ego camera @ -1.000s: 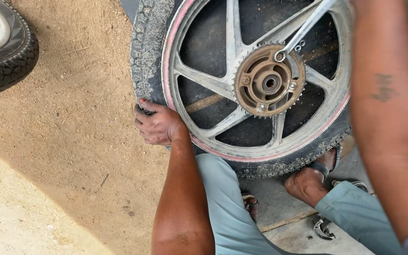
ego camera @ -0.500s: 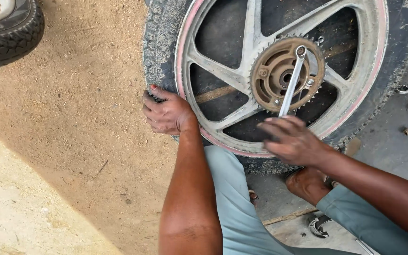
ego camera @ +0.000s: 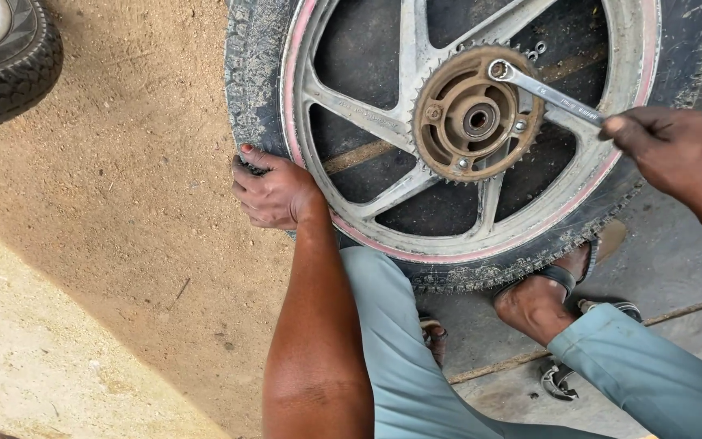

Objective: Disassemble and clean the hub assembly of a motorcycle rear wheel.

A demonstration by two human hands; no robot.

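Left of the clenched right hand [ego camera: 676, 154], its gripped wrench [ego camera: 542, 91] on the sprocket [ego camera: 477, 114].

A single view is recorded, from a camera worn on the head and aimed steeply down past the wearer's own arms and knees. The scene is seen at close range, within arm's reach. The wheel [ego camera: 465, 130] is cut off by the top edge, so only its lower part is framed. The left hand [ego camera: 274, 191] is placed left of centre, and the right hand [ego camera: 672, 150] enters from the right edge with the wrench [ego camera: 542, 89]. Sandy ground [ego camera: 123, 268] is shown on the left side, and a second tyre [ego camera: 10, 61] is clipped at the top-left corner. No second view is available, so no overlap is noted.
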